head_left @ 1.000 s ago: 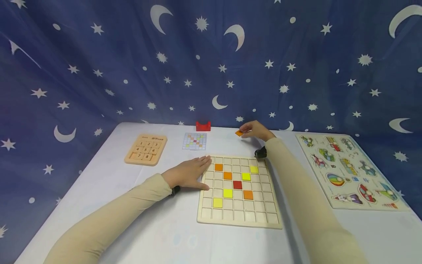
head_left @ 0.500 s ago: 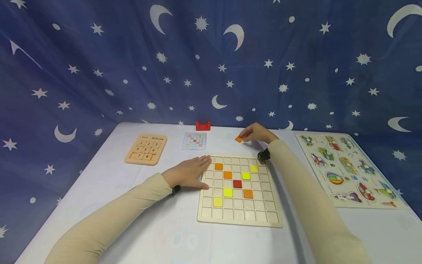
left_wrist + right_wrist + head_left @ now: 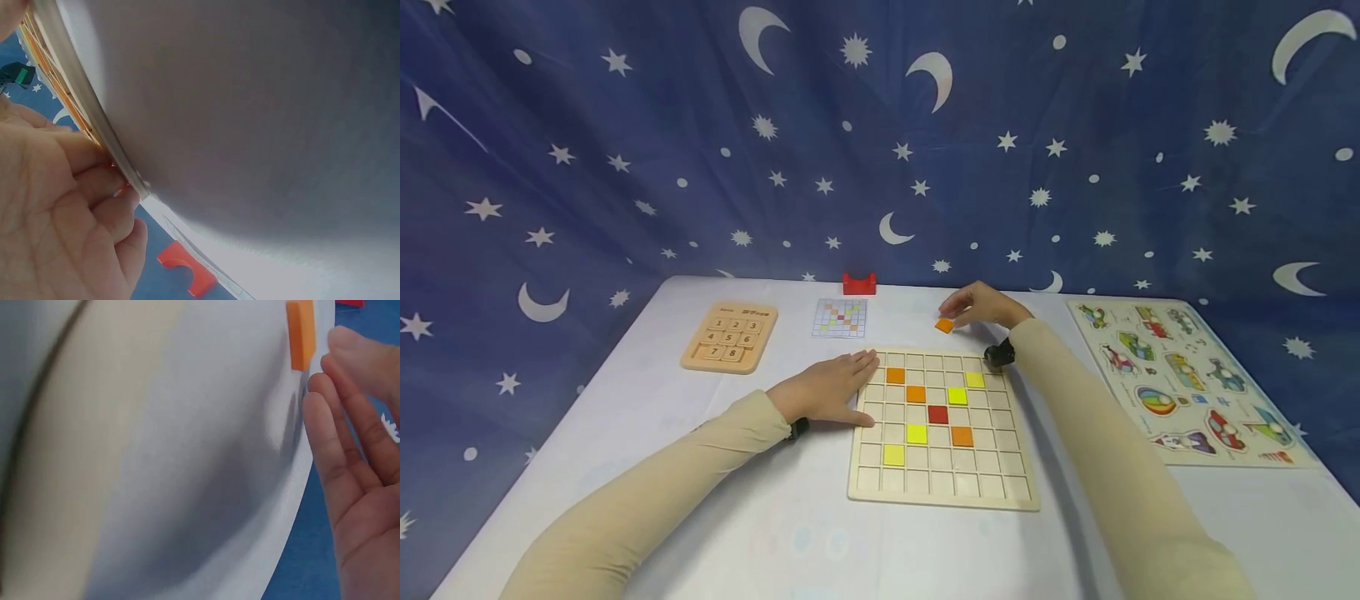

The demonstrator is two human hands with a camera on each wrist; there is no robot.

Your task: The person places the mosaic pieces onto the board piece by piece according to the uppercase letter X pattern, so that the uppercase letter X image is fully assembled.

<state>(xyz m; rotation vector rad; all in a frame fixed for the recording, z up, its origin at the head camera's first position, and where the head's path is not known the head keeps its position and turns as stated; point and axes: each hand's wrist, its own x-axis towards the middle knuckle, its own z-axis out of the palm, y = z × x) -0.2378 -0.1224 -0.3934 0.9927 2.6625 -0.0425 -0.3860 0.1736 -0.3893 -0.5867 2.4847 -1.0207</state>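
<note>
My left hand [image 3: 831, 388] rests spread at the left edge of a wooden grid board [image 3: 928, 483]; the left wrist view shows its fingers [image 3: 115, 209] along the board's rim. Several orange and yellow tiles and a red tile [image 3: 937, 414] sit in the board's squares. Beyond the far edge, my right hand [image 3: 981, 305] is beside a loose orange tile [image 3: 944, 325]. In the right wrist view the orange tile [image 3: 302, 336] shows just off the fingertips, with a narrow gap between it and the thumb [image 3: 350, 347].
A pattern card [image 3: 839, 319] lies behind the board, with a red stand [image 3: 859, 284] at the table's back edge. To the left is a wooden number puzzle [image 3: 730, 337]. A picture puzzle board [image 3: 1180, 379] covers part of the right side.
My right hand has brought the orange tile slightly nearer from the back of the table, and its fingertips have come off it. The left hand keeps its place at the board.
</note>
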